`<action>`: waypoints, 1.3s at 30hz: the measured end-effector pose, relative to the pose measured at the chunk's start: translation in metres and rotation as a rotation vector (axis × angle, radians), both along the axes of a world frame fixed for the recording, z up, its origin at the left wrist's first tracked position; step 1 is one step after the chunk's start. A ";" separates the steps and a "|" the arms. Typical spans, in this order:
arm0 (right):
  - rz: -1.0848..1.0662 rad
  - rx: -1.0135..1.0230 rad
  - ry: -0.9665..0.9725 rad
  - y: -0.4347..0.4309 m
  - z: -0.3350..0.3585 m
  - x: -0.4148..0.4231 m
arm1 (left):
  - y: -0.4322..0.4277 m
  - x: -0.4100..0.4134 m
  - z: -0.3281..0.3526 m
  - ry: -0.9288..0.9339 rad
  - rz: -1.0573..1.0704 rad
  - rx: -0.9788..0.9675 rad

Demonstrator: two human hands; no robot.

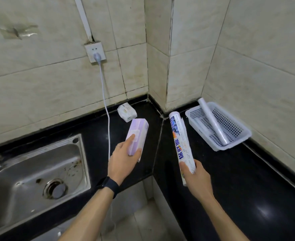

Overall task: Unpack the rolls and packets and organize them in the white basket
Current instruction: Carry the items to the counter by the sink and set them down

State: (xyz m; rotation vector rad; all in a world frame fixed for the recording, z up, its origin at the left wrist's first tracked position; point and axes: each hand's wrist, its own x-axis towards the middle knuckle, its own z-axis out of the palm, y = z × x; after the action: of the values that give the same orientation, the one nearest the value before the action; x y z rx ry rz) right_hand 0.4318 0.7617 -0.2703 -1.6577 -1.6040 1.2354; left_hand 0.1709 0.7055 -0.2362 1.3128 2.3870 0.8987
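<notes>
My left hand (123,160) grips a flat purple packet (138,132) by its near end, above the black counter. My right hand (196,178) holds a roll in a blue-and-white printed wrapper (181,143) by its lower end, its top tilted toward the wall corner. The white perforated basket (240,136) sits on the counter at the right wall. One bare clear roll (212,122) lies diagonally in it, its far end resting on the basket's rim. A small white packet (126,112) lies on the counter near the back wall.
A steel sink (30,178) is set in the black counter (238,180) at the left. A grey cable (106,108) hangs from a wall socket (95,52) down past the counter edge, close to my left hand. Tiled walls form a protruding corner between the two counter sections.
</notes>
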 end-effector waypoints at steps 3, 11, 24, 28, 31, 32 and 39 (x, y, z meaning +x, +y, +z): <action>-0.044 -0.036 -0.014 0.027 -0.018 -0.021 | 0.043 -0.019 -0.019 -0.047 -0.018 -0.058; -0.093 -0.147 -0.173 0.100 -0.068 -0.081 | 0.169 -0.047 -0.101 -0.143 -0.166 -0.292; -0.218 -0.158 -0.356 0.170 -0.132 -0.141 | 0.277 -0.048 -0.160 -0.068 -0.312 -0.425; -0.239 -0.153 -0.533 0.160 -0.151 -0.146 | 0.271 -0.050 -0.167 0.016 -0.382 -0.410; -0.279 -0.163 -0.544 0.159 -0.155 -0.147 | 0.271 -0.057 -0.173 0.069 -0.447 -0.436; -0.281 -0.170 -0.541 0.160 -0.154 -0.147 | 0.272 -0.059 -0.174 0.048 -0.465 -0.445; -0.269 -0.174 -0.331 0.150 -0.128 -0.127 | 0.269 -0.052 -0.157 0.120 -0.521 -0.405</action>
State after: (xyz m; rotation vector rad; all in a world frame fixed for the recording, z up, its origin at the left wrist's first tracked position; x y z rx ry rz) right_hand 0.3047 0.9122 -0.3983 -2.1998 -1.4206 1.0268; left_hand 0.1188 0.9741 -0.3935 1.7159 1.9946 0.1851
